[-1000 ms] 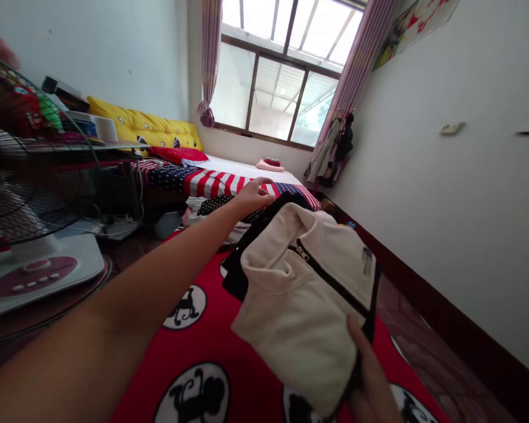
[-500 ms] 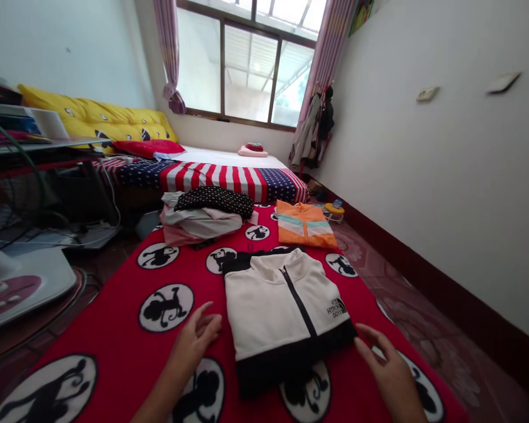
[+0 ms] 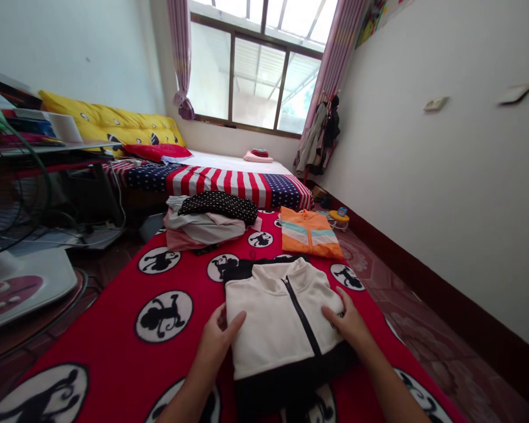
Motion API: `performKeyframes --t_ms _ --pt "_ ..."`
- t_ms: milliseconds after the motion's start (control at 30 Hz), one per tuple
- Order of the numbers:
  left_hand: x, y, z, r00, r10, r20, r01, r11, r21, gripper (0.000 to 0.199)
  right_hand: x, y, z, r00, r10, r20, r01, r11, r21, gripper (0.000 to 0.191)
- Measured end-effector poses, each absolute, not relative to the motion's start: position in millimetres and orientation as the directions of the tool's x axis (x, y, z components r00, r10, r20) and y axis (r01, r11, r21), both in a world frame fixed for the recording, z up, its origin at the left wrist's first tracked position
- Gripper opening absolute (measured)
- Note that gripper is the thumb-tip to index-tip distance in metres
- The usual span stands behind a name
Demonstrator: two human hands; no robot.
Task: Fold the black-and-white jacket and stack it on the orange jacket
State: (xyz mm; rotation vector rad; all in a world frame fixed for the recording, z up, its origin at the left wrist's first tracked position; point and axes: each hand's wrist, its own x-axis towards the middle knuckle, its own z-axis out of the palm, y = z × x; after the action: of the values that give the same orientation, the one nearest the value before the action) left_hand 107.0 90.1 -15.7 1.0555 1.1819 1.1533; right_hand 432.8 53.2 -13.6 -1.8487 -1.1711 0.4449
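Observation:
A folded white and black zip jacket (image 3: 273, 329) lies flat on a red blanket (image 3: 114, 352) printed with black figures in white circles. My left hand (image 3: 220, 332) is at the jacket's left edge, thumb on top and the other fingers curled at or under the side. At the opposite edge, my right hand (image 3: 346, 320) has its thumb on the chest and its fingers along the side, covering most of the small logo. Both hands grip the jacket, which still rests on the blanket.
Beyond it lie a folded orange jacket (image 3: 311, 233) and a heap of loose clothes (image 3: 207, 220). A fan base (image 3: 30, 288) stands at the left near a cluttered desk. Further back is a bed (image 3: 229, 182) under the window. A wall (image 3: 458, 205) runs along the right.
Both hands have moved in from beside the jacket and taken hold of its left and right edges. The camera view has shifted slightly.

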Motion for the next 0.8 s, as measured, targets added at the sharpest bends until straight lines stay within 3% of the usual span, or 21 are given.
performKeyframes --t_ms 100,167,267,333,433,533,667,800 --pt "114 101 0 0.065 0.997 -0.039 -0.054 0.042 0.998 0.054 420 73 10 0.482 0.848 0.223 0.580 -0.117 -0.806 0.056" --pt "116 105 10 0.100 0.993 0.069 -0.028 -0.067 0.997 0.046 410 80 28 0.525 0.762 0.379 0.598 -0.014 -0.801 0.041" --pt "116 117 15 0.041 0.978 0.203 0.031 -0.204 0.978 0.037 403 94 41 0.548 0.592 0.591 0.671 0.112 -0.733 0.036" --pt "115 131 7 -0.046 0.976 0.212 0.135 -0.204 0.970 0.034 405 108 34 0.557 0.631 0.540 0.665 0.051 -0.745 0.039" --pt "116 151 -15 -0.099 0.972 0.211 0.424 -0.151 0.893 0.027 413 129 4 0.556 0.779 0.292 0.626 -0.161 -0.763 0.043" --pt "117 160 -31 -0.091 0.960 0.265 0.610 -0.156 0.777 0.029 421 138 -20 0.601 0.771 0.210 0.622 -0.287 -0.728 0.052" --pt "110 148 -34 -0.169 0.960 0.223 0.509 -0.109 0.854 0.061 426 126 -24 0.649 0.746 0.150 0.612 -0.395 -0.685 0.067" --pt "98 115 -33 -0.113 0.992 -0.063 0.200 0.085 0.976 0.089 430 100 -17 0.615 0.787 0.054 0.626 -0.445 -0.640 0.066"
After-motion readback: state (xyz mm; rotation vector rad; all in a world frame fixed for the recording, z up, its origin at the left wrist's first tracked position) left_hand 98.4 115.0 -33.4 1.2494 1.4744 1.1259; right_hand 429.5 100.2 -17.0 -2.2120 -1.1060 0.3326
